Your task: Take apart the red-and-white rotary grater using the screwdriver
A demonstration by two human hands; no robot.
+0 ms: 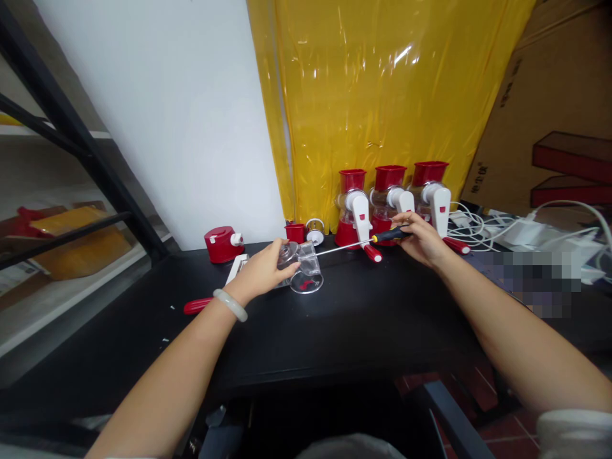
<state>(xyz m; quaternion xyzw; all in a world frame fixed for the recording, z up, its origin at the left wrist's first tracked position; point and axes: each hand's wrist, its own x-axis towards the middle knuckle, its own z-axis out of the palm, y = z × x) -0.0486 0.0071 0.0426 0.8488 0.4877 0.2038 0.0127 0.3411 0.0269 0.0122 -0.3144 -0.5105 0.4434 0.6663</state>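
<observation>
My left hand [262,273] is closed on the clear plastic body [307,282] of a rotary grater, which lies on its side on the black table. A screwdriver [342,247] with a black and yellow handle is gripped in my right hand [421,241]. Its long metal shaft points left, and its tip reaches the clear body's edge; exact contact is hard to make out. Partly hidden behind my left hand is a white crank arm [236,268] with a red handle [197,306]. Farther back stand a red base [223,244], a small red part [295,233] and a drum [314,232].
Three red and white rotary graters [352,203] stand in a row at the table's back. White cables and chargers [521,231] spread over the right side. Behind rise a yellow plastic sheet [377,83] and a cardboard box [540,95]. A shelf [48,306] is at left.
</observation>
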